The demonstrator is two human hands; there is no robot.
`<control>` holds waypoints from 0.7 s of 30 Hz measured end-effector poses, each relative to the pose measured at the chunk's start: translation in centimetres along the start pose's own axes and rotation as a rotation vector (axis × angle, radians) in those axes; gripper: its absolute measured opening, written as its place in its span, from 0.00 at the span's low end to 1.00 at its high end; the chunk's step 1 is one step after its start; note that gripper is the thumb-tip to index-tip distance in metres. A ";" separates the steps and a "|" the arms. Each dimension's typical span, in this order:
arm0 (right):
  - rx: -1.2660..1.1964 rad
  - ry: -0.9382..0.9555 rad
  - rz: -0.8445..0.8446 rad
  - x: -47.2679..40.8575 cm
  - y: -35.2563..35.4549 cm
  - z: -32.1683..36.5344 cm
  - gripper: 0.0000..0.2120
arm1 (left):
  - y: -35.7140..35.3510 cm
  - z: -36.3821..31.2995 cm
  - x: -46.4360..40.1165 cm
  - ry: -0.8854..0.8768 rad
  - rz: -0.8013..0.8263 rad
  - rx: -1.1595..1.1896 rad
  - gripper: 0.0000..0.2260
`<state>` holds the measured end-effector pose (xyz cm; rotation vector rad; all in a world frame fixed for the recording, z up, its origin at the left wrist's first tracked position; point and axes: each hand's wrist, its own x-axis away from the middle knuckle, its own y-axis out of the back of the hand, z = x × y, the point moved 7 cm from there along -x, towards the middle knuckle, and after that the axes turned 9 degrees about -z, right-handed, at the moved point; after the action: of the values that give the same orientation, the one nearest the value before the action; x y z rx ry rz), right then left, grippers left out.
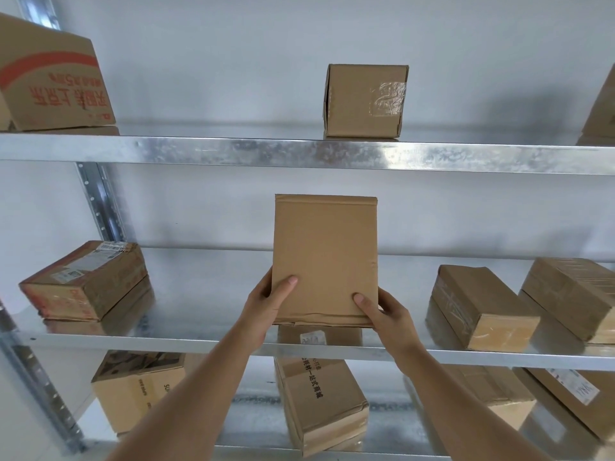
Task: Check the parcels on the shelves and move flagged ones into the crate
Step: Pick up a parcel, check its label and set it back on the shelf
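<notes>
While both hands (pixel 266 304) grip, flat cardboard parcel (pixel 324 257)

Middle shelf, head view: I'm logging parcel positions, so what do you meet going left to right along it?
Labelled box → left hand → held flat box → right hand → taped box → box at the right edge.
</notes>
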<state>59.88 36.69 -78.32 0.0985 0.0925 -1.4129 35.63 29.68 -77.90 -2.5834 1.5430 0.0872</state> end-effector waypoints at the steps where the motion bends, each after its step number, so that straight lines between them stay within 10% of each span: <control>1: -0.009 -0.001 -0.002 0.1 0.0 0.0 0.17 | 0.0 -0.1 0.1 -0.002 0.002 0.002 0.29; 13: -0.038 -0.135 -0.119 0.3 1.3 -0.4 0.18 | 1.0 0.6 -0.6 0.094 -0.027 0.080 0.22; 18: 0.026 -0.225 -0.044 -0.5 2.2 -0.7 0.64 | 0.3 1.5 0.2 0.231 0.000 0.218 0.18; 21: 0.018 -0.220 -0.003 -0.8 2.4 -0.3 0.73 | 0.5 1.9 0.3 0.211 -0.059 0.188 0.23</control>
<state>62.15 37.88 -78.47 -0.0431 -0.1019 -1.4190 35.39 29.48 -79.87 -2.5522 1.4563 -0.3300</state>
